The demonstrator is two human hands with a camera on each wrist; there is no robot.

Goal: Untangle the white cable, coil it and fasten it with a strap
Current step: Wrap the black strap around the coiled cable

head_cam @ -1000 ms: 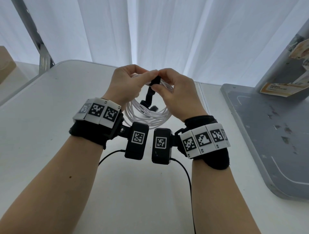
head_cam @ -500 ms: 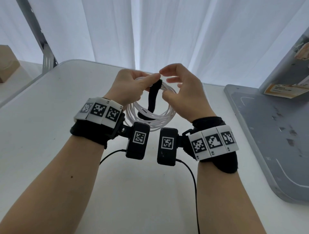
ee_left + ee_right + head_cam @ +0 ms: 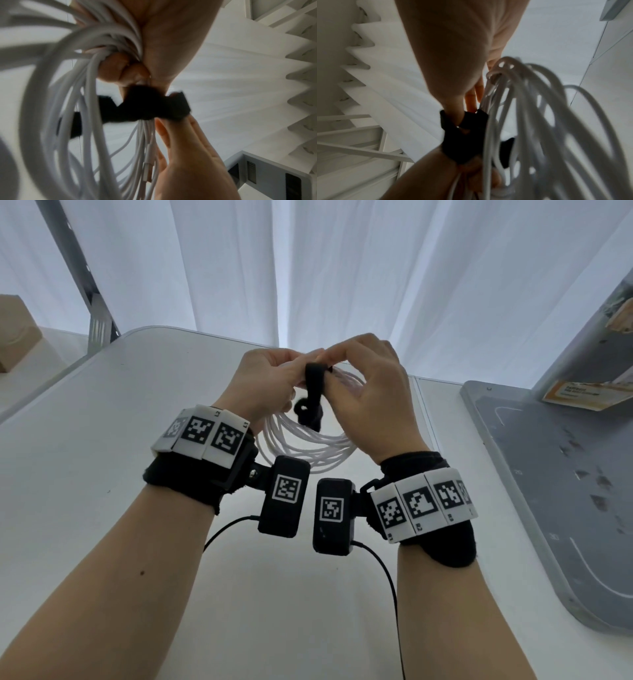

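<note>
The white cable hangs as a coil of several loops between my raised hands, above the white table. My left hand grips the bunched top of the coil. A black strap lies over that bunch, its loose end dangling inside the coil. My right hand pinches the strap at the top, right beside the left thumb. In the right wrist view the strap wraps round the cable next to my fingertips. A cable plug hangs among the loops.
A grey board lies on the table at the right, with an orange-labelled object at its far end. A cardboard box and a metal post stand at the far left. White curtains hang behind.
Half a second ago my right fingers were lifted off the strap and spread. Now they have come back down and pinch it at the top. The left hand's grip is unchanged.
</note>
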